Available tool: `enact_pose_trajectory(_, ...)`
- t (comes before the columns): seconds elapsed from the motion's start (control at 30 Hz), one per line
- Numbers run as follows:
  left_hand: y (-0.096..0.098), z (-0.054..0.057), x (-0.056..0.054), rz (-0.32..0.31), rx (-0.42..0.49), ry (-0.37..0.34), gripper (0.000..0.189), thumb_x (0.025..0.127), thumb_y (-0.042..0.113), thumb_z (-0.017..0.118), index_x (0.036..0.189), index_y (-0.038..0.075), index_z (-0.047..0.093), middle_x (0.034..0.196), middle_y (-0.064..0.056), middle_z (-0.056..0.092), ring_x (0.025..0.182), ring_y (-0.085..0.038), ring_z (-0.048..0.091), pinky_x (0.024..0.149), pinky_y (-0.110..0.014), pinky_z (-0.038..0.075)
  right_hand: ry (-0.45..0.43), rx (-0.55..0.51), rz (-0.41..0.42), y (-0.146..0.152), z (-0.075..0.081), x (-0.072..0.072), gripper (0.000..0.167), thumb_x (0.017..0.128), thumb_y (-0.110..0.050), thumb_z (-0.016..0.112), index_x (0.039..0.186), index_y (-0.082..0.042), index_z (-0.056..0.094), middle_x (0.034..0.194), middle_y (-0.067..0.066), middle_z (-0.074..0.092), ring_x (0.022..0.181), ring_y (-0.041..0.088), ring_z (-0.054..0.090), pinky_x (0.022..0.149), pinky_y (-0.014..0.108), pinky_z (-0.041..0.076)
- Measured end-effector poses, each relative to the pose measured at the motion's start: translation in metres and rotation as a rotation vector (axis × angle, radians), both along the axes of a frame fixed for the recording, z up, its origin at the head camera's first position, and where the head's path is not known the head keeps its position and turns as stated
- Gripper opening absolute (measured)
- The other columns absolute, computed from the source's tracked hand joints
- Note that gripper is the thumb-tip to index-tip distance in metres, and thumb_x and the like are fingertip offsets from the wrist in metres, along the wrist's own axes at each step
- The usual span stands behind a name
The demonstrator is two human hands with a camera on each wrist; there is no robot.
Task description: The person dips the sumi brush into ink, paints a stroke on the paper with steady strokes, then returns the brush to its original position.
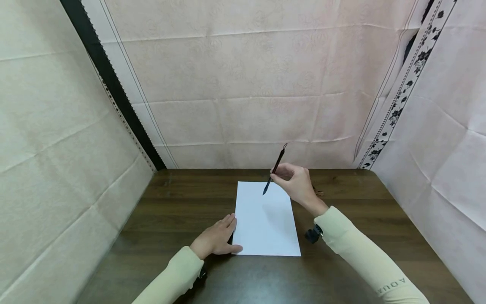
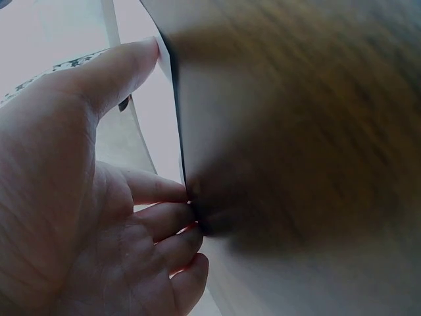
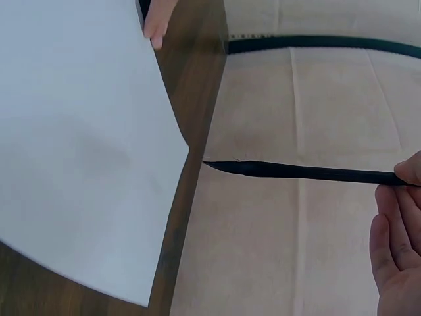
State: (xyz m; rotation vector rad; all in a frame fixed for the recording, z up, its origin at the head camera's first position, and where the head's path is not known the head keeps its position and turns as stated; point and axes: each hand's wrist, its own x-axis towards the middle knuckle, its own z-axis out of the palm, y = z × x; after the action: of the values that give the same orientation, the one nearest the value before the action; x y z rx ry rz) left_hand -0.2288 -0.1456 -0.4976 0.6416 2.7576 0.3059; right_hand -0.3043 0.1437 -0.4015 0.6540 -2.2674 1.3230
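My right hand [image 1: 294, 183] pinches a dark writing brush [image 1: 279, 158] by its shaft, above the far part of a white sheet of paper [image 1: 265, 223]. The brush is tilted, its pointed dark tip down and a small hanging loop at its upper end. In the right wrist view, the brush tip [image 3: 227, 167] is a tapered point. My left hand [image 1: 215, 237] rests at the sheet's near left edge, fingers extended and thumb over the lower left corner. The left wrist view shows the thumb [image 2: 135, 62] and fingertips along the paper's edge.
A brown wooden table [image 1: 171, 228] lies under the sheet. Pale cloth [image 1: 243, 84] hangs behind the table and along both sides. Beside the right wrist lies a small brownish item [image 1: 319, 193]. A dark device [image 1: 313, 233] is worn at the right wrist.
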Motion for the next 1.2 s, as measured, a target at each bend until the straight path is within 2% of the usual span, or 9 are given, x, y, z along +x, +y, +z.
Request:
enact_pose_trajectory(0.37, 0.003, 0.001, 0.000, 0.024, -0.010, -0.007, 0.099, 0.094, 0.059, 0.072, 0.164, 0.001, 0.033, 0.176, -0.015, 0.024, 0.163, -0.032, 0.026, 0.129, -0.052, 0.034, -0.028, 0.034, 0.104, -0.029, -0.003, 0.002, 0.011, 0.095, -0.009, 0.079, 0.106, -0.009, 0.080, 0.101, 0.004, 0.082, 0.094, 0.020, 0.080, 0.085, 0.037, 0.066)
enact_pose_trajectory(0.6, 0.002, 0.002, 0.000, 0.018, -0.016, 0.004, 0.099, 0.094, 0.059, 0.072, 0.163, 0.000, 0.035, 0.176, -0.016, 0.025, 0.163, -0.033, 0.028, 0.129, -0.052, 0.034, -0.028, 0.065, 0.133, -0.045, -0.003, 0.006, 0.010, 0.096, -0.011, 0.078, 0.105, -0.009, 0.079, 0.101, 0.004, 0.081, 0.098, 0.023, 0.078, 0.089, 0.050, 0.065)
enact_pose_trajectory(0.7, 0.002, 0.001, 0.000, 0.013, -0.022, 0.007, 0.099, 0.094, 0.060, 0.072, 0.163, 0.000, 0.035, 0.176, -0.016, 0.026, 0.163, -0.033, 0.028, 0.129, -0.051, 0.034, -0.030, 0.078, 0.135, -0.051, -0.005, 0.007, 0.010, 0.096, -0.012, 0.078, 0.105, -0.009, 0.080, 0.102, 0.004, 0.081, 0.098, 0.023, 0.078, 0.089, 0.050, 0.064)
enact_pose_trajectory(0.93, 0.002, 0.000, -0.001, 0.005, -0.022, 0.011, 0.099, 0.094, 0.060, 0.072, 0.163, 0.000, 0.035, 0.175, -0.016, 0.026, 0.163, -0.033, 0.028, 0.128, -0.052, 0.034, -0.033, 0.107, 0.117, -0.061, -0.014, 0.009, 0.011, 0.095, -0.013, 0.079, 0.106, -0.012, 0.080, 0.102, 0.001, 0.082, 0.097, 0.020, 0.078, 0.092, 0.045, 0.064)
enact_pose_trajectory(1.2, 0.002, 0.000, -0.002, 0.007, -0.024, 0.006, 0.100, 0.093, 0.061, 0.072, 0.163, 0.000, 0.035, 0.176, -0.016, 0.025, 0.163, -0.033, 0.027, 0.129, -0.051, 0.034, -0.055, 0.078, 0.107, -0.067, -0.027, 0.010, 0.009, 0.096, -0.014, 0.079, 0.105, -0.015, 0.079, 0.103, 0.001, 0.082, 0.100, 0.022, 0.078, 0.092, 0.051, 0.064)
